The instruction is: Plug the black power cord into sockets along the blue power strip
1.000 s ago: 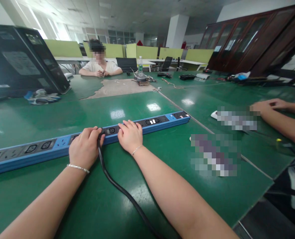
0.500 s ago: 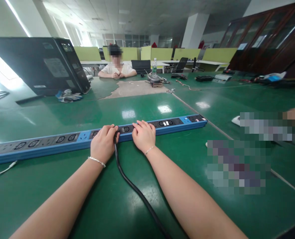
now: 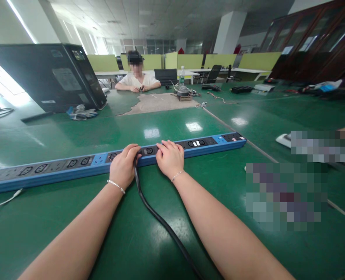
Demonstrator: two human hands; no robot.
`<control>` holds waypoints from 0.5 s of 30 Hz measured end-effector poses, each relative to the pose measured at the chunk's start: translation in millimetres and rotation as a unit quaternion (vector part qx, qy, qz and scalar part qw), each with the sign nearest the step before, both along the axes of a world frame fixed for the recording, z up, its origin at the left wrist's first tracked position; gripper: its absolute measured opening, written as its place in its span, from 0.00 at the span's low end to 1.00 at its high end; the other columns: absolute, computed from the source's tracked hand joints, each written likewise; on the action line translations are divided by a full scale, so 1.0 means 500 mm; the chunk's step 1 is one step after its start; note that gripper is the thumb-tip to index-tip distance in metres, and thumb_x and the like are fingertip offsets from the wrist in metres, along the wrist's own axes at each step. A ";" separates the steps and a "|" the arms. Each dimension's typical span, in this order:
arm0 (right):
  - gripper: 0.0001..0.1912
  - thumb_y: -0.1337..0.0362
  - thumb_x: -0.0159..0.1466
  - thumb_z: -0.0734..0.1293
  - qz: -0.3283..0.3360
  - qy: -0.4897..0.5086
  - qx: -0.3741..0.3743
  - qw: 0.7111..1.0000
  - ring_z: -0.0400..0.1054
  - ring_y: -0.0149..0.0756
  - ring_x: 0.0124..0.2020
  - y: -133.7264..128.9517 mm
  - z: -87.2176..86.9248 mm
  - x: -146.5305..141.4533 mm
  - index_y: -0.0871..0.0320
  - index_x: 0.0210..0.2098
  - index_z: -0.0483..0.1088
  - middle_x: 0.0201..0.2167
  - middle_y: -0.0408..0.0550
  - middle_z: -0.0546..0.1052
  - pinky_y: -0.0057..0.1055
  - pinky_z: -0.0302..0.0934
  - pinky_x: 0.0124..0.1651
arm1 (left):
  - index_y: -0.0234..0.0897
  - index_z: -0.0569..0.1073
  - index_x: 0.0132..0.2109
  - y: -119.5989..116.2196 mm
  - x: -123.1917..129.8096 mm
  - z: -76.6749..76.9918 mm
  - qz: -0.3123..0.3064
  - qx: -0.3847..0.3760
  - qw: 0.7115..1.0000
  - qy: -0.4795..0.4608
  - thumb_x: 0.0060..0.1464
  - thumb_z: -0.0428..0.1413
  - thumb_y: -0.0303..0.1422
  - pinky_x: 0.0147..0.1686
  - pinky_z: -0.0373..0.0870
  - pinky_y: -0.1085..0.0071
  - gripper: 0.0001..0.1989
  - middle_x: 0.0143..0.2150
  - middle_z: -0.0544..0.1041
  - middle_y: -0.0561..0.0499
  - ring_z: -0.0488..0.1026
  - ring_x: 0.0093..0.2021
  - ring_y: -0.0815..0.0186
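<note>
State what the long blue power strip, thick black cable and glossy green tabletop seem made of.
Long blue power strip: probably satin coated metal, given its crisp edges; its matte black sockets look plastic. Thick black cable: likely smooth rubber or plastic, bending in an even curve. Glossy green tabletop: perhaps vinyl sheet, given bright reflections and a ragged edge by the beige patch.

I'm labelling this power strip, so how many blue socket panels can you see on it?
2: one blue panel left of the left hand, another near the right end of the power strip. The hands may hide others.
</note>
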State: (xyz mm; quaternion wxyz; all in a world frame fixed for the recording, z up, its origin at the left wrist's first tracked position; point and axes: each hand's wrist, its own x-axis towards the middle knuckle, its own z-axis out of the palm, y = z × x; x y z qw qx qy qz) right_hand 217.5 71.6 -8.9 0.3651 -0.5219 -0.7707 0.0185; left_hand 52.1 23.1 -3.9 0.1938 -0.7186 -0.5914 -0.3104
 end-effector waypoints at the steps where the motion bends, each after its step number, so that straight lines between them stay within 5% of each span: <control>1: 0.17 0.63 0.63 0.57 0.000 0.002 0.004 1.000 0.59 0.38 0.57 0.001 -0.001 0.000 0.52 0.46 0.73 0.52 0.44 0.72 0.39 0.44 0.58 | 0.38 0.67 0.50 0.001 -0.002 -0.003 -0.001 0.009 1.000 -0.002 0.60 0.45 0.36 0.44 0.70 0.67 0.14 0.52 0.73 0.47 0.73 0.45 0.62; 8: 0.17 0.63 0.62 0.58 0.000 0.007 0.009 1.000 0.59 0.38 0.57 0.002 -0.002 0.000 0.52 0.46 0.73 0.52 0.44 0.73 0.40 0.45 0.58 | 0.38 0.69 0.51 0.003 -0.004 -0.008 -0.016 0.041 0.999 0.010 0.59 0.46 0.33 0.44 0.70 0.69 0.14 0.52 0.73 0.46 0.74 0.45 0.64; 15: 0.17 0.64 0.62 0.58 0.000 0.009 0.010 1.000 0.60 0.38 0.56 0.003 -0.002 -0.001 0.52 0.45 0.74 0.51 0.44 0.73 0.40 0.45 0.57 | 0.40 0.69 0.51 -0.016 -0.021 0.039 0.021 0.154 0.985 -0.068 0.57 0.49 0.32 0.52 0.65 0.68 0.15 0.53 0.72 0.47 0.68 0.53 0.65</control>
